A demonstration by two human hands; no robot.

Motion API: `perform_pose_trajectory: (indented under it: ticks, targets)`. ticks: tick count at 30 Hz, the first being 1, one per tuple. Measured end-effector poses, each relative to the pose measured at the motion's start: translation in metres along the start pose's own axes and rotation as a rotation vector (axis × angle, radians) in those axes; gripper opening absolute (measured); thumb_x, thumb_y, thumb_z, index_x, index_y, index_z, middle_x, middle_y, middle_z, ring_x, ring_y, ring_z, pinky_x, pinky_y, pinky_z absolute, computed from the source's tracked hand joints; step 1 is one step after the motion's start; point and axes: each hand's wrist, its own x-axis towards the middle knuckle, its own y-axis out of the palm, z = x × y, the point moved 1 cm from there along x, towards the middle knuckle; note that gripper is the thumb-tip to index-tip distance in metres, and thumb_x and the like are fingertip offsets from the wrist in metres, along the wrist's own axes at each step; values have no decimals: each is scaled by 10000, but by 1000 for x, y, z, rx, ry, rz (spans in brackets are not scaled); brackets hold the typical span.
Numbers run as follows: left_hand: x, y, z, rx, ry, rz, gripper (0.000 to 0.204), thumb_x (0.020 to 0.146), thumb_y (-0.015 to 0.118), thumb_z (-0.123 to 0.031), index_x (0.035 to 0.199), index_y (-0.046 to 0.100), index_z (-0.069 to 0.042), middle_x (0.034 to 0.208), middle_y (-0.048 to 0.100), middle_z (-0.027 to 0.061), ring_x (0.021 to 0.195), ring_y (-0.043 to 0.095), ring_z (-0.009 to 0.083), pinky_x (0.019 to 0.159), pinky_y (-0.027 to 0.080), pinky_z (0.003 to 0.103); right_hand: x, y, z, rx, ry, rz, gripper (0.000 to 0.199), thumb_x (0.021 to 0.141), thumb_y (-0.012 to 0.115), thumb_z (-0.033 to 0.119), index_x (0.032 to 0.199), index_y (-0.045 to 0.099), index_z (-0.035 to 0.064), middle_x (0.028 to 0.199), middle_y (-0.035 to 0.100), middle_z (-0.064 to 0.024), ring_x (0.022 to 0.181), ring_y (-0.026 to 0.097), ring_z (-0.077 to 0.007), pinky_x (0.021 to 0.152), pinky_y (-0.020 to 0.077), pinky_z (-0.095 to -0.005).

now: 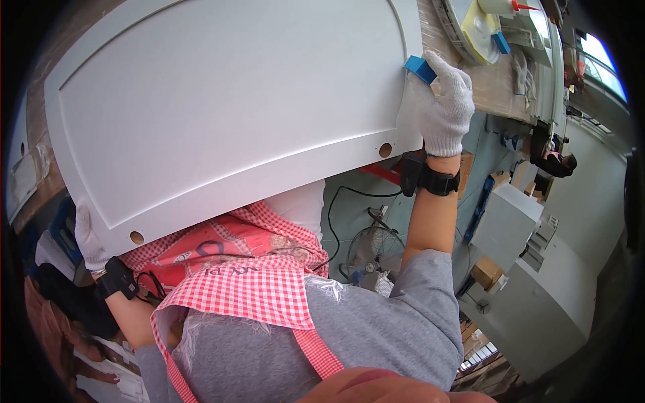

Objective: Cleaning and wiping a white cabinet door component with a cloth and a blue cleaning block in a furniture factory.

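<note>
We stand in a workshop, with a brown-wrapped bench point(494, 84) beyond our right hand and stacked grey cabinets point(517, 221) below it on the floor, where a small fan point(373, 252) also sits.

A large white panel door point(222, 107) fills the space between our hands, lying across the red checked apron point(248, 282) at our waist. Our left hand point(87, 235), in a white knit glove, wraps around the panel's near corner, just beside a round drilled hole point(137, 237). Our right hand point(443, 101), gloved the same, is closed on the far edge, with a blue block point(420, 67) pinched under the fingertips against the panel; it may be a sanding block, though the fisheye rim makes that hard to settle.

The panel looks stiff and flat, probably fairly heavy for its span and awkward rather than fragile, though its smooth painted face could scuff or slide under a glove. Gripping opposite edges, as both hands do now, seems the soundest hold, with fingers kept off the recessed centre.
</note>
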Motion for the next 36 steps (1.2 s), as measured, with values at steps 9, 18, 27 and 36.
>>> perform_pose_trajectory:
  ticks: [9,18,27,36]
  targets:
    - [-6,4,-3,-28,16,29,544,1102,458,-399,1530,433,-64,1476,558,120,1334,564,274,1130,449,438,-9,-23,15,15,21,115,412,766,846,53,1162,750,109,1059,754,-70,989,684,-244,881,570,-361]
    - [-2,22,1,-82,28,85,531,1101,473,-371,1531,432,-63,1480,556,116,1337,560,269,1139,437,436,43,7,-7,-16,-100,61,410,762,853,105,1156,742,122,1012,753,-79,956,675,-301,870,551,-400]
    - [-9,25,2,-105,47,54,518,1097,484,-344,1517,441,-44,1474,562,121,1333,563,270,1139,440,437,26,-14,2,-12,-125,188,378,762,834,84,1125,741,133,985,751,-82,947,683,-299,860,549,-401]
    - [-14,43,0,-127,10,44,530,1089,502,-366,1505,456,-40,1450,579,138,1310,585,280,1120,465,447,87,16,-9,-42,-166,111,415,778,850,163,1178,743,138,994,758,-80,951,688,-299,860,555,-392]
